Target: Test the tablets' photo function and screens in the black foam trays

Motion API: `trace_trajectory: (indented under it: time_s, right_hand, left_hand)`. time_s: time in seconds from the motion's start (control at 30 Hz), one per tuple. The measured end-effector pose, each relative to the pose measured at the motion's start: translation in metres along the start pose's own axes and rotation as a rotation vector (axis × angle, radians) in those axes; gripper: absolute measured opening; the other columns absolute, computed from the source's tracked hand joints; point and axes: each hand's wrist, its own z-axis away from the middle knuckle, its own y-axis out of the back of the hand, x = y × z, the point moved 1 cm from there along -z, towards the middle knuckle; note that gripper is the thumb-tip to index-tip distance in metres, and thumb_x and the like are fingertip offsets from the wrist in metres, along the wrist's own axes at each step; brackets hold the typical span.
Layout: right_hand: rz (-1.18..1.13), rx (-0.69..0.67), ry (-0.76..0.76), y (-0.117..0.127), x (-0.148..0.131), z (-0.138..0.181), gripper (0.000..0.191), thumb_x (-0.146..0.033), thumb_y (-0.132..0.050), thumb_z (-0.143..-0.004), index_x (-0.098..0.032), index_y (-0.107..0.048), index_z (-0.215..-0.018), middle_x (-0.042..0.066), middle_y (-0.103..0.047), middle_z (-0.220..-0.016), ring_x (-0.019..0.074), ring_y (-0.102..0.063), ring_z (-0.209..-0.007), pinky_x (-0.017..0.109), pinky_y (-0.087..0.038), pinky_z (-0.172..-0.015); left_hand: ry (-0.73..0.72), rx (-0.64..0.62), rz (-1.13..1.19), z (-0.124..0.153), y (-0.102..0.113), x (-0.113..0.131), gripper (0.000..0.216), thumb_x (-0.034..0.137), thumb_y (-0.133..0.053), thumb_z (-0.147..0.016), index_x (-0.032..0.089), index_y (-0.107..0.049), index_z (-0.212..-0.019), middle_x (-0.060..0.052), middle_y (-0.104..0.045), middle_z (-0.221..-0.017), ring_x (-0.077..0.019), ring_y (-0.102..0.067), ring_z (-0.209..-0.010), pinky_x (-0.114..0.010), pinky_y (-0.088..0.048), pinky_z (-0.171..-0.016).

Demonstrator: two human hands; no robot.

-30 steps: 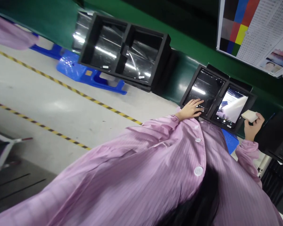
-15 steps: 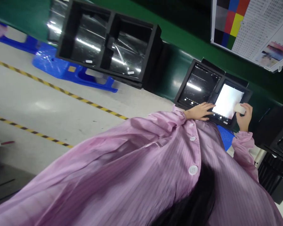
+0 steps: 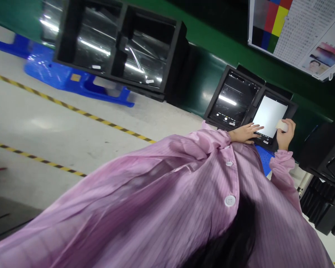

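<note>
Two tablets lie side by side in a black two-compartment tray [image 3: 207, 116]. The right tablet [image 3: 269, 113] has a bright, nearly white screen; the left tablet [image 3: 234, 98] is dark and reflects a ceiling light. My left hand [image 3: 245, 133] rests with fingers stretched over the lower left edge of the bright screen and holds nothing. Between the fingers of my right hand [image 3: 286, 134] is a small off-white block [image 3: 281, 125], its material too small to tell. That hand is at the bright tablet's right edge.
A larger black tray [image 3: 113, 56] with film-covered compartments stands left on the green table [image 3: 203, 80]. Blue plastic stools [image 3: 83, 83] are below it. A printed colour chart [image 3: 296, 37] hangs at upper right. Black trays [image 3: 324, 208] are stacked at lower right.
My left hand has slid right, its fingers now further over the bright screen. My right hand still holds the off-white block near the right edge. The bright screen looks greyer, and the view has shifted slightly.
</note>
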Motion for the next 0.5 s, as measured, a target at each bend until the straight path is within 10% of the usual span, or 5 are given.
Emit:
trace_trajectory:
  time_s: [0.23,0.5]
  right_hand:
    - [-0.044,-0.012,0.025,0.003,0.006,-0.005,0.042,-0.006,-0.051,-0.072,-0.02,-0.068,-0.109,0.012,-0.063,-0.122,0.0263,-0.066,-0.123,0.049,-0.052,-0.114]
    - [-0.133,-0.084,0.064,-0.039,-0.048,0.001,0.047,-0.01,-0.052,-0.074,-0.022,-0.063,-0.117,0.013,-0.06,-0.127,0.0279,-0.062,-0.13,0.052,-0.05,-0.117]
  left_hand:
    - [0.299,0.277,-0.061,0.067,0.033,-0.025,0.048,0.035,-0.066,-0.102,0.019,-0.064,-0.147,-0.025,-0.043,-0.168,-0.0423,-0.048,-0.149,-0.063,-0.042,-0.119]
    - [0.466,0.219,-0.101,0.145,0.041,-0.039,0.04,0.034,-0.063,-0.104,0.022,-0.07,-0.141,-0.022,-0.045,-0.166,-0.0398,-0.049,-0.148,-0.059,-0.043,-0.118]
